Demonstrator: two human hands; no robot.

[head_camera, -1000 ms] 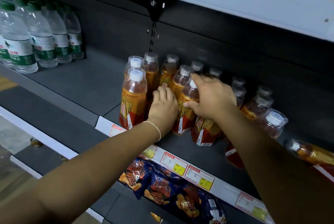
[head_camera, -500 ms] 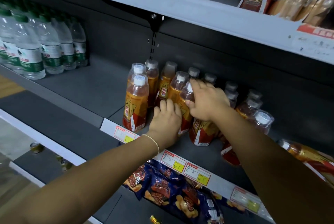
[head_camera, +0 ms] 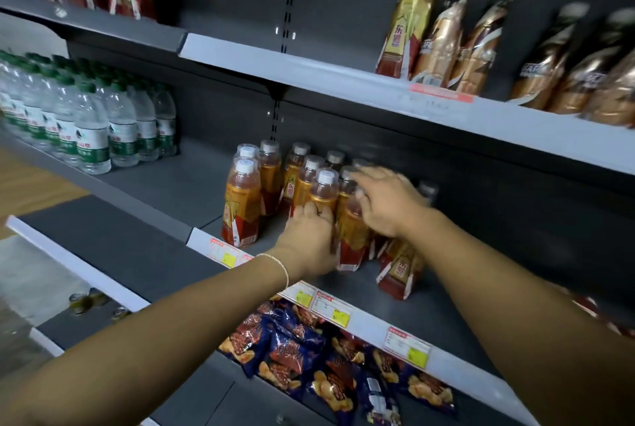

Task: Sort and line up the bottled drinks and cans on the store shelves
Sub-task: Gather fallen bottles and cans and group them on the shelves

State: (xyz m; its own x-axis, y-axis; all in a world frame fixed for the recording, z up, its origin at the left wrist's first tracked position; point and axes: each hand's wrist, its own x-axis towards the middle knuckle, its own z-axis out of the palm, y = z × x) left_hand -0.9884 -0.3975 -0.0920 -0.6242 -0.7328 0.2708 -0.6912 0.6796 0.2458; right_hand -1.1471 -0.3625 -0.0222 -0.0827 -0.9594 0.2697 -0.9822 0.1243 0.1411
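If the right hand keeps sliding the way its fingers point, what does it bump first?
Probably the white-capped orange bottle, just beyond the fingertips of the right hand. Blur makes the depth unclear.

Bare shelf floor [head_camera: 178, 185] lay open between water bottles [head_camera: 92, 130] and orange drink bottles [head_camera: 240, 206]; the upper shelf [head_camera: 309, 72] limited headroom.

The right hand [head_camera: 385, 206] is motion-blurred, so its grip cannot be told, and it hides the tops of the orange bottles [head_camera: 398, 274] at its 5 o'clock. The left hand [head_camera: 309, 240] covers the label of one front bottle [head_camera: 324, 190]. At 2 o'clock the brown bottles [head_camera: 567, 61] smear and are cut by the right edge. The price tag [head_camera: 407, 346] print is illegible.
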